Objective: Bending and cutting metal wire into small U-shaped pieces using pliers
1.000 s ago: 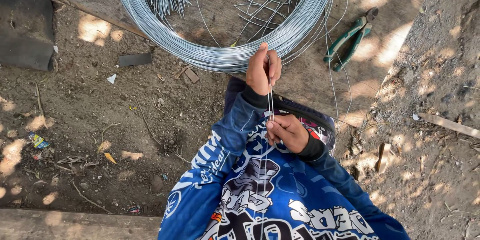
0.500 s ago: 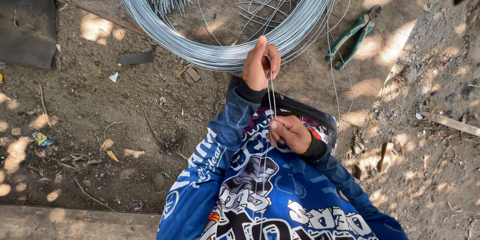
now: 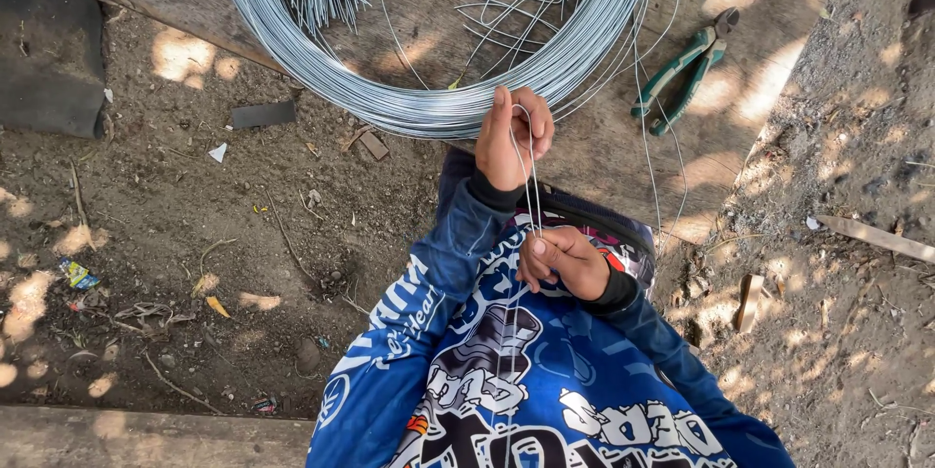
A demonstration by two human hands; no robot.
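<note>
The ground (image 3: 243, 263) is bare brown dirt, dappled with patches of sunlight and scattered with twigs, dry leaves and small bits of litter. A weathered wooden board (image 3: 779, 69) lies across the top, sunlit in spots. A dark mat (image 3: 49, 59) sits at the upper left. A pale wooden plank (image 3: 146, 437) runs along the bottom left edge. To the right the soil is greyer and looser, with wood chips (image 3: 748, 300).

The single head camera looked steeply down from close above, the left hand (image 3: 511, 142) just beyond the right hand (image 3: 565, 262).
</note>
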